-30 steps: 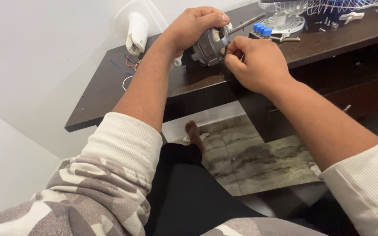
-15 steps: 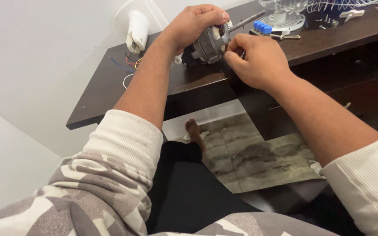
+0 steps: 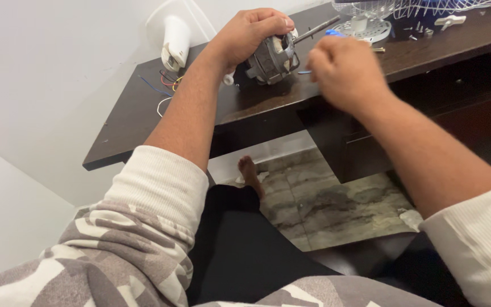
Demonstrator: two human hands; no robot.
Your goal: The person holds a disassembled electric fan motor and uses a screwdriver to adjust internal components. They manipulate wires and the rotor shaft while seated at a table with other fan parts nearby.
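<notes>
Near the top centre of the frame, the left hand (image 3: pixel 251 31) is clamped over a small grey electric motor (image 3: pixel 271 59), fingers curled across its top and holding it against the dark wooden table (image 3: pixel 143 108); a thin metal shaft (image 3: pixel 316 28) sticks out of the motor toward the upper right. Just to the right of the motor, the right hand (image 3: pixel 345 71) hangs in a loose fist, slightly blurred, apart from the motor housing; something blue shows at its fingertips, perhaps a small tool, though I cannot tell for sure whether the hand grips it. At the upper left of the table stands a white plastic housing (image 3: pixel 174 37) with loose coloured wires (image 3: pixel 163 85) trailing from it. Along the top right edge lie a white wire fan guard (image 3: pixel 370 23) and a few scattered screws (image 3: pixel 413 34). Below the table, in the middle of the frame, a bare foot (image 3: pixel 251 173) rests on marbled floor tiles (image 3: pixel 336 204).
</notes>
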